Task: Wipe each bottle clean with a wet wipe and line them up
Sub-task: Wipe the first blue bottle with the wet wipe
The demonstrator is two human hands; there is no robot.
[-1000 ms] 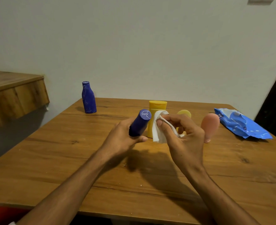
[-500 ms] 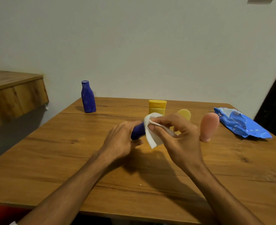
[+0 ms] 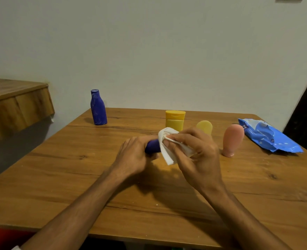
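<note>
Now covering the cap it sat beside a second ago, the wet wipe (image 3: 164,141) is pinched by the right hand (image 3: 196,156) around the held blue bottle (image 3: 152,146), which the left hand (image 3: 132,157) grips just beside it, steadying it for rubbing.

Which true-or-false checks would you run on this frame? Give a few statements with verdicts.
1. The left hand grips a dark blue bottle. True.
2. The right hand holds a white wipe over that bottle's end. True.
3. The pink bottle lies on its side. False: it stands upright.
4. The wipe pack lies at the left edge of the table. False: it lies at the far right.
</note>
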